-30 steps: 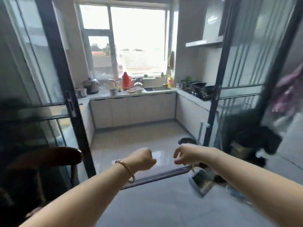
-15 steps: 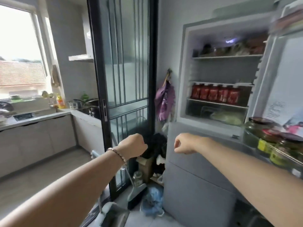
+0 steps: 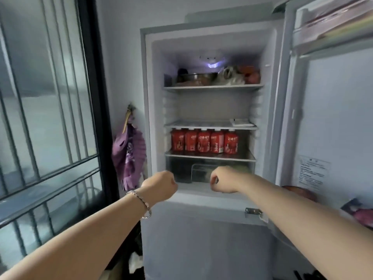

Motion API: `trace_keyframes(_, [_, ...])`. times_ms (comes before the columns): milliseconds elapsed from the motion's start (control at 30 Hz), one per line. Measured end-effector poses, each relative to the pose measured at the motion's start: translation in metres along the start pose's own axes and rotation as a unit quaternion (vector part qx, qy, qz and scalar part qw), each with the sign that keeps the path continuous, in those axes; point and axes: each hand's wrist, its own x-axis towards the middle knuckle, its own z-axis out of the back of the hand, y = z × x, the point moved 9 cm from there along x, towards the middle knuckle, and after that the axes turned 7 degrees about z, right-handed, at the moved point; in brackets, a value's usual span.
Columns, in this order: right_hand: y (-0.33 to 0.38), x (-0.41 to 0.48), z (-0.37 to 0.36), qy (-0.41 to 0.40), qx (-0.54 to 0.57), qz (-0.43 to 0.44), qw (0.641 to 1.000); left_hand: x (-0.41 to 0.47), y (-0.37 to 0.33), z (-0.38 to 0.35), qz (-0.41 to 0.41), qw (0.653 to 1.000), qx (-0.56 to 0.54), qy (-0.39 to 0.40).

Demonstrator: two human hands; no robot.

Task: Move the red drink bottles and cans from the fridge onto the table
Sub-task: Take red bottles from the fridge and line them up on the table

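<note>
Five red juice bottles (image 3: 204,142) stand upright in one row, touching side by side, on the third shelf (image 3: 210,156) of the open fridge (image 3: 153,110), near the front edge, so they are easy to take. The left hand (image 3: 160,187) and the right hand (image 3: 224,179) are both closed into empty fists, held below the bottles in front of the crisper drawer (image 3: 201,172), probably ready to reach up. The fridge door (image 3: 333,118) stands open at the right. No table is in view.

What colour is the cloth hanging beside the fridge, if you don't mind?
Purple, seen in the head view: the cloth hangs left of the fridge.
</note>
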Motion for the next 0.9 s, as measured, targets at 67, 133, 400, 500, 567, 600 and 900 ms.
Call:
trace_keyframes(67, [-0.034,0.033,0.010,-0.040,0.011,-0.034,0.999,0.041,-0.014,-0.014,-0.022,0.999,-0.016,0.017])
trace_keyframes(133, [-0.070,0.066,0.019,-0.097,0.033,-0.073,0.992,0.079,-0.023,-0.027,-0.026,0.998,-0.043,0.024])
trace_keyframes(400, [-0.210,0.177,0.040,-0.317,0.185,-0.217,0.905,0.220,-0.052,-0.067,-0.035,0.996,-0.065,-0.041])
trace_keyframes(500, [-0.254,0.213,0.056,-0.403,0.252,-0.249,0.844,0.264,-0.062,-0.068,-0.037,0.995,-0.065,-0.067])
trace_keyframes(567, [-0.269,0.237,0.063,-0.439,0.275,-0.242,0.820,0.286,-0.066,-0.074,-0.046,0.992,-0.086,-0.074])
trace_keyframes(600, [-0.275,0.248,0.063,-0.448,0.286,-0.239,0.813,0.294,-0.069,-0.077,-0.053,0.992,-0.088,-0.076])
trace_keyframes(900, [-0.283,0.241,0.053,-0.561,0.289,-0.266,0.729,0.343,-0.092,-0.106,-0.136,0.988,0.024,-0.066])
